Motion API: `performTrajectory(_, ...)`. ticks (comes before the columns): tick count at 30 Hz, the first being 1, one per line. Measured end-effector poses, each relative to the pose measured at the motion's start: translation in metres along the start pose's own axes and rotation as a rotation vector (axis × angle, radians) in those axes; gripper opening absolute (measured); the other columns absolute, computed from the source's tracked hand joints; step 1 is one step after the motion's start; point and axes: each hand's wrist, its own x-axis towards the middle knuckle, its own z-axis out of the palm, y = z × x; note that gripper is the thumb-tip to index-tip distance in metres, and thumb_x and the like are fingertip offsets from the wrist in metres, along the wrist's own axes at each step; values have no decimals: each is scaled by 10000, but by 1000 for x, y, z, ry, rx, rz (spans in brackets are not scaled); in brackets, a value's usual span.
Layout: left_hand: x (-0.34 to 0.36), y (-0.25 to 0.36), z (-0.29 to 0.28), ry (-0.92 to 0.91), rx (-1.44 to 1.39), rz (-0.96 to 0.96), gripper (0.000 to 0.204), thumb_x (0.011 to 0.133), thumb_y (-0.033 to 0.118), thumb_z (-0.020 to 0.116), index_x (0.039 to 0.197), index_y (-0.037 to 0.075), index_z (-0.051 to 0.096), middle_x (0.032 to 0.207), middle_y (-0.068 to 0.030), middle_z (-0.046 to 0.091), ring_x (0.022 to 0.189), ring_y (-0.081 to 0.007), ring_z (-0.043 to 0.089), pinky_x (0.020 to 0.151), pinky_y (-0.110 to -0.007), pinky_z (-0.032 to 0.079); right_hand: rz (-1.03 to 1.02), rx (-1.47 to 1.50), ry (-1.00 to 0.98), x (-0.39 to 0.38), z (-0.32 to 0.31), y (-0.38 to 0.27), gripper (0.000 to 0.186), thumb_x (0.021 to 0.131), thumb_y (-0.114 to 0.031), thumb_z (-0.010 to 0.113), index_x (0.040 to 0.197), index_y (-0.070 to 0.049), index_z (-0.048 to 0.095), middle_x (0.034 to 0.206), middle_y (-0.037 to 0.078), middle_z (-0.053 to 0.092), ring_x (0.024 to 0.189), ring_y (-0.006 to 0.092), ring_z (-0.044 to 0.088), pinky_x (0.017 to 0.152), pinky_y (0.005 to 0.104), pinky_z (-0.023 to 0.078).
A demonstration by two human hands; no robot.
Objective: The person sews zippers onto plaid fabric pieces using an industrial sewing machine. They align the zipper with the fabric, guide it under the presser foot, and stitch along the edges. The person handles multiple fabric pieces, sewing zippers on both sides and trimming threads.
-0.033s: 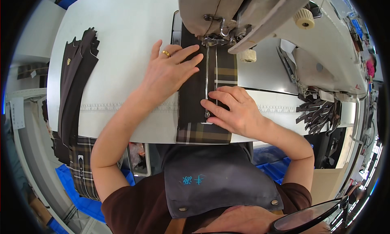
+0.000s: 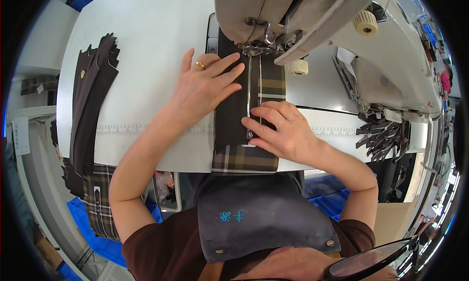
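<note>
A dark brown fabric panel with tan plaid sections (image 2: 234, 115) lies flat on the white counter (image 2: 146, 46), running lengthwise from the sewing machine's presser foot (image 2: 254, 49) to the counter's near edge, where its plaid end hangs slightly over. A silver metal zipper (image 2: 249, 95) runs straight down the panel's middle, its lower end resting near the plaid band.

Brown plaid fabric (image 2: 246, 156), silver zipper (image 2: 249, 93)

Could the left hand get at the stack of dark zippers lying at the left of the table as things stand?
Probably yes. The left hand lies flat on the plaid fabric, and only bare white table separates it from the stack of dark zippers.
</note>
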Motion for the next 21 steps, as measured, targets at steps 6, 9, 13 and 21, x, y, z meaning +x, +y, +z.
performTrajectory(6,-1,4,4,58,-2,17,374,822,245,641,1180,141,604,1267,25,553,1091,-195,503,1023,-545,259,3,-24,35,13,-1,17,392,715,-243,719,1061,-93,613,1030,59,529,994,244,505,808,362,439)
performTrajectory(9,1,5,4,64,-20,22,365,819,231,645,1162,110,613,1260,15,559,1075,-198,513,1020,-516,283,3,-27,49,18,1,28,391,717,-242,719,1066,-98,617,1026,48,534,990,238,510,806,360,441)
performTrajectory(13,0,0,5,87,-120,75,367,804,205,660,1141,69,618,1255,-13,563,1056,-214,523,996,-449,348,17,-28,47,26,2,41,358,737,-242,712,1058,-108,627,1028,45,550,964,234,521,786,350,441)
performTrajectory(21,5,1,-4,52,-235,112,318,787,136,666,1080,17,637,1203,-54,596,981,-247,556,859,-349,468,31,-55,155,35,8,59,331,738,-187,718,1041,-83,632,1008,66,615,873,256,567,781,355,445)
